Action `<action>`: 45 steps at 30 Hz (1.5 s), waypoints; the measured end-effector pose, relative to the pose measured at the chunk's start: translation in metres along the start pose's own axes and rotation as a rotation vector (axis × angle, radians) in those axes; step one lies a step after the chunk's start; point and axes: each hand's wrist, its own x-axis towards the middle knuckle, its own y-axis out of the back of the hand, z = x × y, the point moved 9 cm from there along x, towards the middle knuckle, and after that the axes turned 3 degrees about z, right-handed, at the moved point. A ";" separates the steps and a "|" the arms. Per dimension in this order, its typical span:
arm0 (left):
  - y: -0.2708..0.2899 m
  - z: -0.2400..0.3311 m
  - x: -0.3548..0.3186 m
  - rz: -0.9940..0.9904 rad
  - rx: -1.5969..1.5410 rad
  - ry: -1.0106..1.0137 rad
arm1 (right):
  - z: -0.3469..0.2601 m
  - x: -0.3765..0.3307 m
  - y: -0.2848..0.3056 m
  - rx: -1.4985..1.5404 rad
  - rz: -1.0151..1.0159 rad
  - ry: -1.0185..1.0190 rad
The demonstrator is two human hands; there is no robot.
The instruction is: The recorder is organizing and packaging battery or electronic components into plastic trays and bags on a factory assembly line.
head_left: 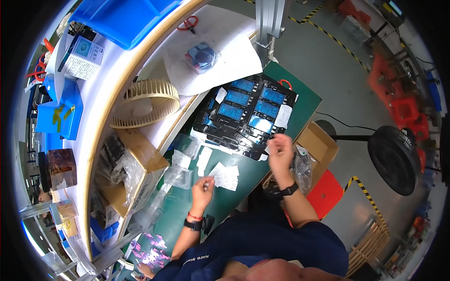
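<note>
My left hand (202, 191) is closed, its fingers pressed together above the green table beside some loose white paper slips (226, 176). Whatever it pinches is too small to name. Over the near right corner of a black tray (255, 117), my right hand (281, 153) has its fingers curled in; what they hold, if anything, is hidden. Several blue-faced rectangular parts (266, 108) sit in the tray's compartments. A white slip (283, 116) lies across the tray's right edge.
A cardboard box with clear plastic (136, 173) stands left, below a cream fan guard (145, 104). Another open carton (323, 145) is right of the table, near a red stool (326, 193) and black fan (394, 160). Someone else's hand (146, 270) is near purple pieces (151, 250).
</note>
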 end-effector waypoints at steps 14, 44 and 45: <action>-0.050 0.101 0.202 0.242 0.311 -0.400 | 0.091 0.044 0.021 -0.022 -0.048 -0.333; -0.080 0.088 0.071 -0.318 -0.688 0.231 | 0.008 0.061 0.098 0.220 -0.267 -0.290; -0.080 0.088 0.069 -0.281 -0.698 0.243 | 0.003 0.063 0.094 0.187 -0.276 -0.257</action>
